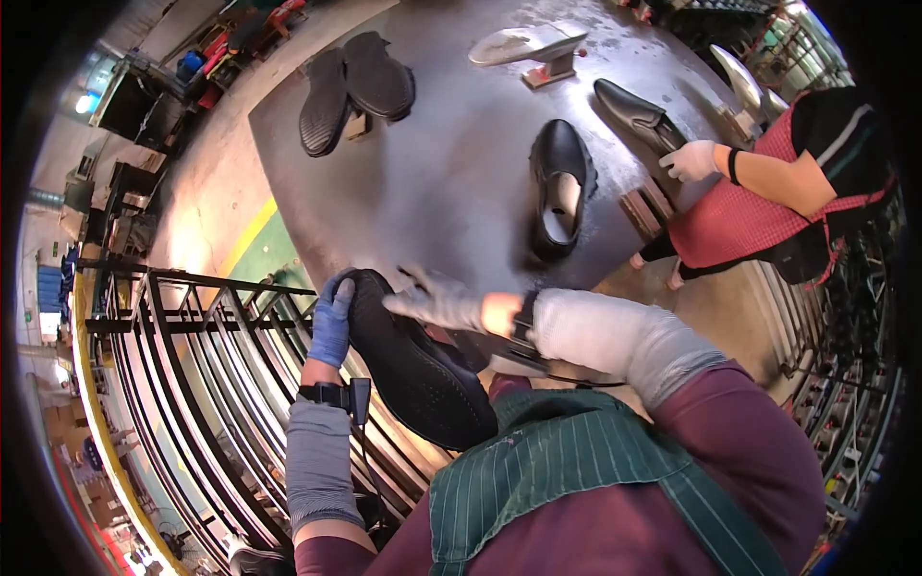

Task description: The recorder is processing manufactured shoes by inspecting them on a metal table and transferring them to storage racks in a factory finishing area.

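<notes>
My left hand (332, 322), in a blue glove, grips the toe end of a black shoe (413, 370) turned sole up close to my chest. My right hand (434, 300), in a grey glove, lies across the shoe's upper edge and presses on it. The shoe's textured black sole faces the camera. Both hands hold it just off the near edge of a grey round table (451, 182).
On the table stand a black slip-on shoe (561, 182), two black soles on a block (353, 88), a pale shoe last (528, 46) and another black shoe (636, 115). A co-worker's gloved hand (691, 160) rests at the right. A black metal rack (211, 355) stands at my left.
</notes>
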Tool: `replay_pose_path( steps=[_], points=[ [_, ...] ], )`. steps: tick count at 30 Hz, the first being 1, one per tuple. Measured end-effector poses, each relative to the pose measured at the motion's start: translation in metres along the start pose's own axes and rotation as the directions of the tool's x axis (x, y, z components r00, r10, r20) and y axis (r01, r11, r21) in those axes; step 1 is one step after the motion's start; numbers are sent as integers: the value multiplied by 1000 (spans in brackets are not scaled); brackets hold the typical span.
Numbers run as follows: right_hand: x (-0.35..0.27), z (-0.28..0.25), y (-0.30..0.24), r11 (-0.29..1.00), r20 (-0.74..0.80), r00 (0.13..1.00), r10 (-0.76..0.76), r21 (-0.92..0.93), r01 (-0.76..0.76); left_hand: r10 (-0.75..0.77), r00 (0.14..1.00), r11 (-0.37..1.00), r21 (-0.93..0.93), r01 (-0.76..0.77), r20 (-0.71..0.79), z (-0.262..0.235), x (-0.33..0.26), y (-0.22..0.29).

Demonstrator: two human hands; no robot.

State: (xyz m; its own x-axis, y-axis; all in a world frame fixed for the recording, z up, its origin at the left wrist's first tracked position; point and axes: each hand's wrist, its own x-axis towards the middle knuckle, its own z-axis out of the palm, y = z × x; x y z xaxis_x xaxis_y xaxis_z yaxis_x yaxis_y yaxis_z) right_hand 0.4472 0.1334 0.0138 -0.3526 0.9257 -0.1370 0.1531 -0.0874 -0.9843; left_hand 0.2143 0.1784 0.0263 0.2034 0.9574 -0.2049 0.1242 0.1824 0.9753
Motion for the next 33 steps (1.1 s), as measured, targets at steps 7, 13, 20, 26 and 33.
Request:
replay_pose_path(
  steps=[7, 13, 20, 26, 33],
  points=[
    [52, 23, -21, 943, 363, 932, 23, 302, -141, -40, 996, 980, 200, 22, 85, 33, -51, 5],
    [16, 27, -28, 958, 325, 945, -27, 279, -68, 47, 995, 987, -158, -32, 91, 39, -89, -8],
    [-8, 44, -35, 954, 59, 998, -27, 301, 8, 43, 997, 984, -177, -31, 63, 69, -126, 8],
    [-88, 41, -72, 978, 19, 979, -205, -18, 206, 216, 976, 934, -293, -205, 6, 101, -185, 19],
    [-211, 48, -55, 878, 20, 989, -144, 464, 119, 454, 880, 889, 135, -437, -141, 176, -308, -6]
  ],
)
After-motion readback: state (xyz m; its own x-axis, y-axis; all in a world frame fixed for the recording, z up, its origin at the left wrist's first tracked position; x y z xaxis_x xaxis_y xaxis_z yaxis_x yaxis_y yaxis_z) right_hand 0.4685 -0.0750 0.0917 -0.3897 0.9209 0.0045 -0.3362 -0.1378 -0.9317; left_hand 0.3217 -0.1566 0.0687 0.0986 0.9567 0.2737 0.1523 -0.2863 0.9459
